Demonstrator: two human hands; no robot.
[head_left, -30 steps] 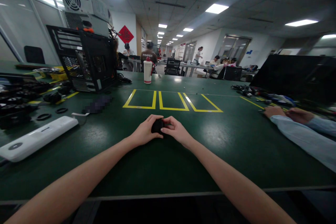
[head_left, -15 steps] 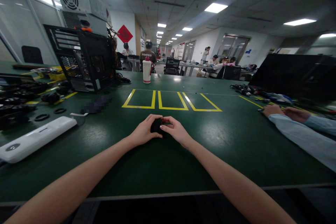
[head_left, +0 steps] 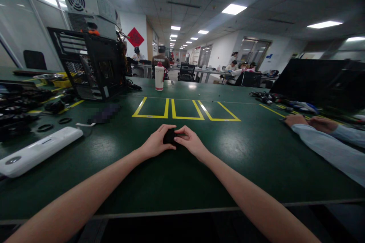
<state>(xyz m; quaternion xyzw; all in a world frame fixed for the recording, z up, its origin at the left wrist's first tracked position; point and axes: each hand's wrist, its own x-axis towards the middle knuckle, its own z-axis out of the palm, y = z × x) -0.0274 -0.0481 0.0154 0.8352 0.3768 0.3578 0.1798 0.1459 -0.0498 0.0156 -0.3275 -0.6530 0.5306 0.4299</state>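
A small black part (head_left: pixel 169 136), too dark to name more closely, is held between my two hands just above or on the green tabletop (head_left: pixel 171 182). My left hand (head_left: pixel 157 139) curves round its left side, with the thumb below and the fingers over the top. From the right, my right hand (head_left: pixel 189 141) pinches its edge between thumb and fingertips. Beyond my hands, yellow tape outlines (head_left: pixel 188 117) mark the table. The fingers hide part of the black part.
A white power strip (head_left: pixel 42 152) and black rings (head_left: pixel 45 127) lie at left, before a black computer case (head_left: pixel 97 64). A white cup (head_left: pixel 159 78) stands behind the tape. At right are a co-worker's hands (head_left: pixel 310 121), cables (head_left: pixel 265 97) and a large black panel (head_left: pixel 316 79).
My right thumb and fingers have shifted slightly at the black part's edge. My left hand stays almost still around it.
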